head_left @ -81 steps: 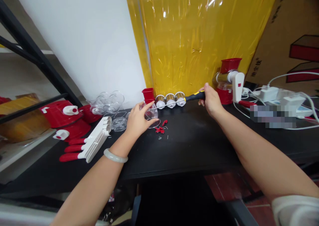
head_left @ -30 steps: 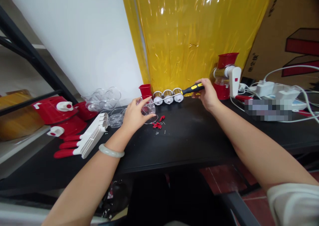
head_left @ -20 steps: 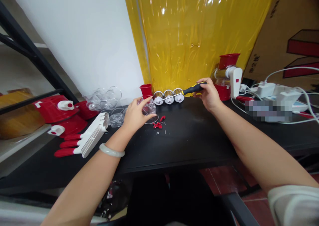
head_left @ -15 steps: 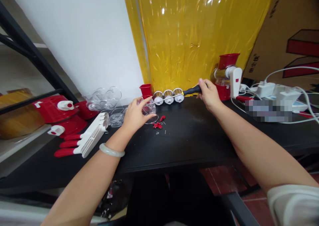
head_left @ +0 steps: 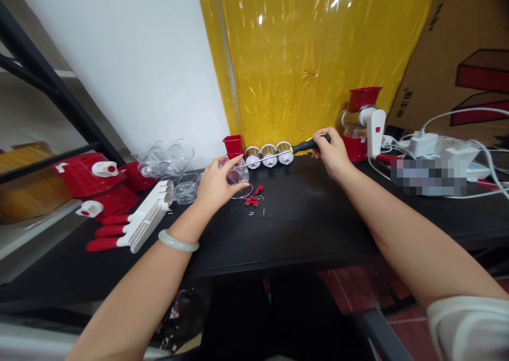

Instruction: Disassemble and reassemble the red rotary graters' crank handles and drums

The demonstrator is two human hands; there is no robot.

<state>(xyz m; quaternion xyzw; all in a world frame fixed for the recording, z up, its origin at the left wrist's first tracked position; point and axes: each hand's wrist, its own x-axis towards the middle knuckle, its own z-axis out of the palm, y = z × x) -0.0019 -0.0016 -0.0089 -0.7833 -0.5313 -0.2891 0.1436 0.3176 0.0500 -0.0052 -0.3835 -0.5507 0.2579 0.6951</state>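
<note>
Black surface (head_left: 302,223) along a wall; white panel (head_left: 131,75) behind on the left, glossy yellow sheeting (head_left: 318,59) in the middle, printed cardboard (head_left: 429,64) leaning on the right.

Right hand (head_left: 333,151): grip closed round the black-and-yellow handle of a long screwdriver (head_left: 305,146). Shaft slants down and leftward, passing in front of three metal drums (head_left: 269,157) with white ends, standing in a row against the sheeting. Tip runs to the clear plastic part (head_left: 238,176) under the left hand (head_left: 214,186); exact contact at the tip too fine to make out.

Left-hand grip: thumb and fingers spread round that clear part, steadying it on the surface. Pale bangle (head_left: 177,241) on the wrist. Red hopper (head_left: 233,144) just behind the part.

Near side of the part: small red pieces (head_left: 251,201) in a loose cluster, a few thin metal bits (head_left: 263,211) beside them.

Left end: red bases (head_left: 91,178) with white fittings, white cranks (head_left: 149,218) with red ends lying side by side, more clear pieces (head_left: 167,157) by the panel.

Right end: assembled red-and-white grinder (head_left: 360,120) upright, crank hanging down; white chargers (head_left: 425,142) and tangled cables beyond it.
</note>
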